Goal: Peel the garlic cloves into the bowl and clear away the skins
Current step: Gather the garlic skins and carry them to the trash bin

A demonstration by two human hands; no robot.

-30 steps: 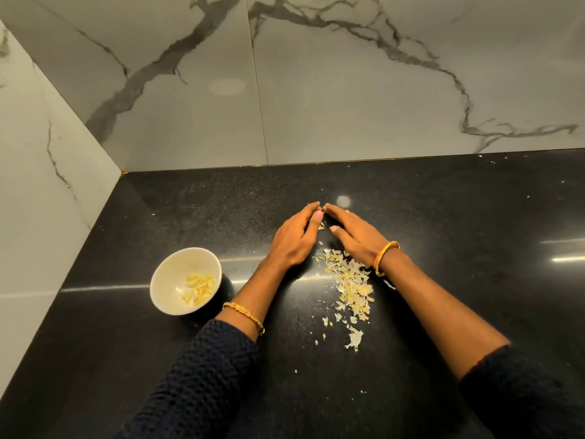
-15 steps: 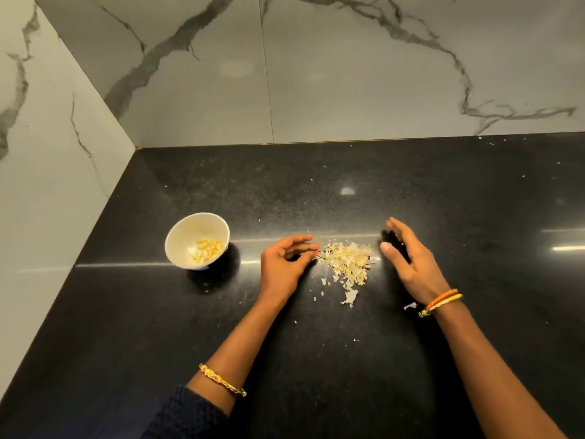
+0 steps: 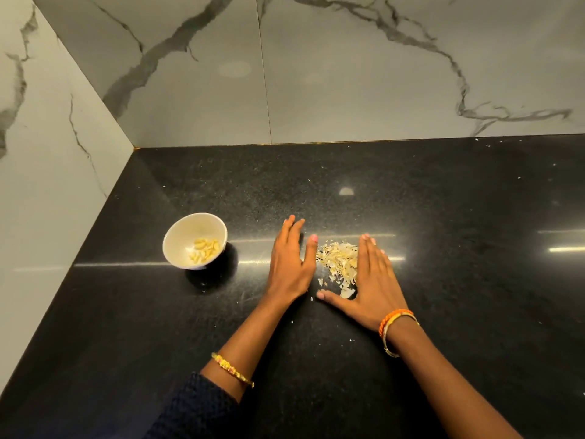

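Hands flat and open, left hand [image 3: 289,264] and right hand [image 3: 373,280] flank the garlic skins [image 3: 337,261] piled on the black counter [image 3: 443,217], papery flakes probably light enough to scatter, best cupped from both sides; peeled cloves [image 3: 205,248] sit in the bowl [image 3: 177,239]

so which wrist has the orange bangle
The right wrist: it wears an orange bangle stacked with a thin gold one, just behind the right hand by the skins. The left wrist has only a thin gold bracelet.
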